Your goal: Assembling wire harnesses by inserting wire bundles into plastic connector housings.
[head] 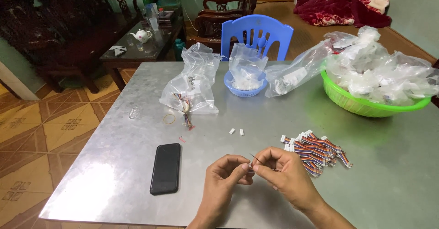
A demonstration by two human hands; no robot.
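Observation:
My left hand (225,174) and my right hand (283,174) meet over the near middle of a grey metal table (114,165). Both pinch a small bundle of thin wires (257,159) between thumb and fingertips; one dark strand sticks up to the left. A pile of rainbow ribbon cables with white connectors (315,149) lies just right of my right hand. Two small white connectors (236,131) lie loose on the table beyond my hands.
A black phone (165,168) lies left of my hands. Farther back sit a clear bag holding coloured wires (190,89), a rubber band (169,118), a small blue bowl with a bag (245,85) and a green basket of plastic bags (366,103). A blue plastic chair (258,34) stands behind the table.

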